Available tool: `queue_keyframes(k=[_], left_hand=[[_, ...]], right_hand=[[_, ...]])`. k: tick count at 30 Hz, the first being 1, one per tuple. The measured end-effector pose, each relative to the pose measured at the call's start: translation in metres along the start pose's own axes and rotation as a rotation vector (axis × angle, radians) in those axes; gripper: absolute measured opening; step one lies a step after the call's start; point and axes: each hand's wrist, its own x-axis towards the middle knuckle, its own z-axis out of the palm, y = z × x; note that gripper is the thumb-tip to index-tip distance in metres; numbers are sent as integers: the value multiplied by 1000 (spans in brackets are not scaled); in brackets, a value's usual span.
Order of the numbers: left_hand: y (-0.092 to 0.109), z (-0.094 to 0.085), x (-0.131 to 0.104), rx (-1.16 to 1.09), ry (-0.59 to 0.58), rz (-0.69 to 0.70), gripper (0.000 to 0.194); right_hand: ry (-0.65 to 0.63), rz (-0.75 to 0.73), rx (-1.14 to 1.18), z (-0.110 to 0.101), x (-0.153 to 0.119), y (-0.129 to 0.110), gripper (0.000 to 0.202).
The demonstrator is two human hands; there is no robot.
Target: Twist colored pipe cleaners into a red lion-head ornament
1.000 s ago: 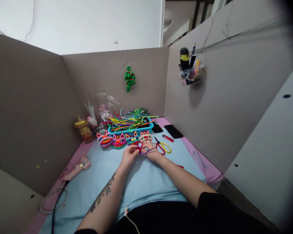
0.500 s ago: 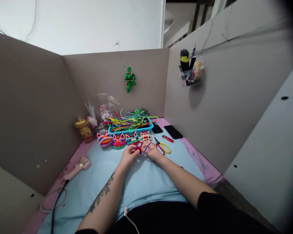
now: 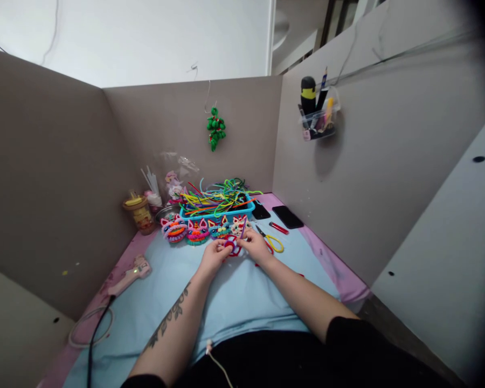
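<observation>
Between my hands is a small red and purple pipe-cleaner piece [image 3: 233, 246], bent into loops. My left hand [image 3: 214, 257] pinches its left side with thumb and fingers. My right hand [image 3: 254, 246] is closed at its right side, on a purple pipe cleaner [image 3: 243, 228] whose free end points up. Just behind stand several finished pipe-cleaner animal heads: a pink and purple one [image 3: 173, 230], a pink and teal one [image 3: 197, 232], a blue one [image 3: 219, 228] and a cream one [image 3: 240, 226], partly hidden by my right hand.
A blue basket [image 3: 216, 216] of colourful pipe cleaners stands at the back. Scissors [image 3: 275, 244], a red utility knife [image 3: 278, 228] and a phone [image 3: 288, 217] lie to the right. On the left are a pink glue gun [image 3: 131, 277], its cable and a lidded cup [image 3: 141, 218].
My right hand has turned over, its back now facing up. The purple pipe cleaner now stands more upright, and more of the red loops shows between my hands.
</observation>
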Motion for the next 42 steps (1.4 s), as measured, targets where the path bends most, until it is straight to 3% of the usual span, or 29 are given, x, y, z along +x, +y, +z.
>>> queue_keyframes(k=[9,17,25,35,42], left_hand=[[-7,-3,4,-14,5,8,42],[-14,-3,1,131,-68,162,32],[-21,-5,5,319,14,244,30],[-15,-8,3,681,88,322,40],[-13,-9,4,748,95,357,41]], right_hand=[[-162,67,-11,-3,2,6,14],[-304,184,-31,-2,-2,8,18],[-243,206,-36,3,-4,17,18],[-192,221,12,7,-2,10,22],[-203,155,-5,8,1,9,21]])
